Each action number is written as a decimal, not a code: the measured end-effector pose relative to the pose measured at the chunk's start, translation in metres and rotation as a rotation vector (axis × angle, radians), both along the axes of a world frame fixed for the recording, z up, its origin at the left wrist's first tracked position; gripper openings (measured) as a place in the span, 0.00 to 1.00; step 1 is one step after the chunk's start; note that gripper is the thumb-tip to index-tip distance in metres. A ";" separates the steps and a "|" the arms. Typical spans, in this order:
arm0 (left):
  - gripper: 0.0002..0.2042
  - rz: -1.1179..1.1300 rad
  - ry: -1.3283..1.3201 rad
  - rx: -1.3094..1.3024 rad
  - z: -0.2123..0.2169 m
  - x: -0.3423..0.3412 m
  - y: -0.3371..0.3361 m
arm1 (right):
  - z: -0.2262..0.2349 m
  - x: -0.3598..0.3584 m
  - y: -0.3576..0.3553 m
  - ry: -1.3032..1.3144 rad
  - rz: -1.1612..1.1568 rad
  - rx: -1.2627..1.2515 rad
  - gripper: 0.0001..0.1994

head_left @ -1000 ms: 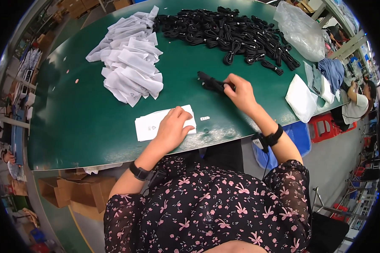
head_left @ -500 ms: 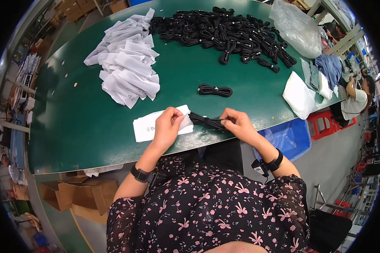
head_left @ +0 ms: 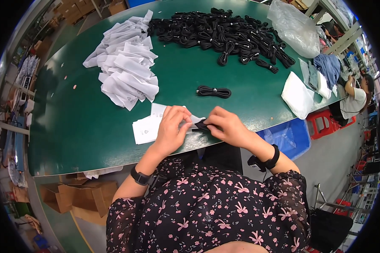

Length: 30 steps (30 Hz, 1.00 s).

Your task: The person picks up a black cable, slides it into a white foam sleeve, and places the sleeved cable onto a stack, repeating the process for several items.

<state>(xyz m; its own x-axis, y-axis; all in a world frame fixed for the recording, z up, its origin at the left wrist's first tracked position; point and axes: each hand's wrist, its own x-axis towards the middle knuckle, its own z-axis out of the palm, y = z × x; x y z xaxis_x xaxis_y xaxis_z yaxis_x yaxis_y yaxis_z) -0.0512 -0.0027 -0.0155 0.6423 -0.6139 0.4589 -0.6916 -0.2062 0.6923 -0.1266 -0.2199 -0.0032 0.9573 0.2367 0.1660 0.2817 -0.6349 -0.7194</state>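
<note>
Left hand: the left hand (head_left: 173, 126) is closed on the mouth of a small white paper sleeve (head_left: 150, 126) near the front edge of the green table (head_left: 84, 135).
Right hand: the right hand (head_left: 228, 125) is pinched around a black coiled cable (head_left: 202, 125), held at the sleeve opening.
Change: one second earlier the right hand is seen reaching out to a cable farther up the table; both hands are now brought together at the sleeve.
Meaning: the cable is judged to be at the point of insertion, not yet enclosed.
Loose cable: a single bundled cable (head_left: 214, 91) is left lying apart, beyond the hands.
Stock: a heap of black cables (head_left: 223, 33) and a pile of white sleeves (head_left: 124, 69) are seen farther back.
</note>
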 end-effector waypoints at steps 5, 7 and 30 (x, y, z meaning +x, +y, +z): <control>0.04 0.085 0.216 -0.102 0.006 0.009 0.001 | 0.006 0.019 0.026 -0.421 0.075 -0.015 0.17; 0.04 0.136 0.320 -0.236 0.010 0.028 0.012 | 0.013 0.023 0.036 -0.416 -0.003 0.209 0.18; 0.05 0.217 0.192 0.165 -0.033 0.000 0.009 | -0.009 -0.001 0.006 -0.190 -0.126 -0.082 0.15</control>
